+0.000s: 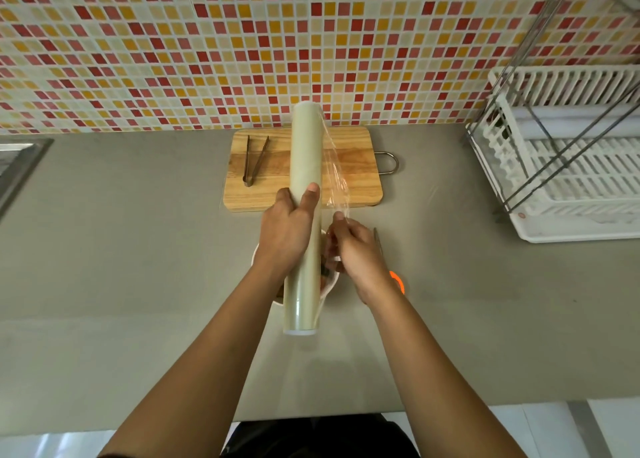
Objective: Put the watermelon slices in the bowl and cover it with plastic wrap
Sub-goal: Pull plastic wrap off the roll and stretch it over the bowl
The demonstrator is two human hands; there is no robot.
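My left hand (289, 230) grips a long roll of plastic wrap (306, 152), held lengthwise above the counter. My right hand (356, 253) pinches the loose edge of the clear film (334, 177) and holds it a short way off the roll's right side. A white bowl (329, 289) sits on the counter under my hands, mostly hidden by them and the roll. Reddish watermelon pieces (325, 281) show inside it beside the roll.
A wooden cutting board (360, 177) with a metal handle lies behind the bowl, dark tongs (254, 159) resting on its left part. A white dish rack (568, 166) stands at the right. An orange-handled tool (398, 281) lies right of the bowl. A sink edge (20, 166) sits at far left.
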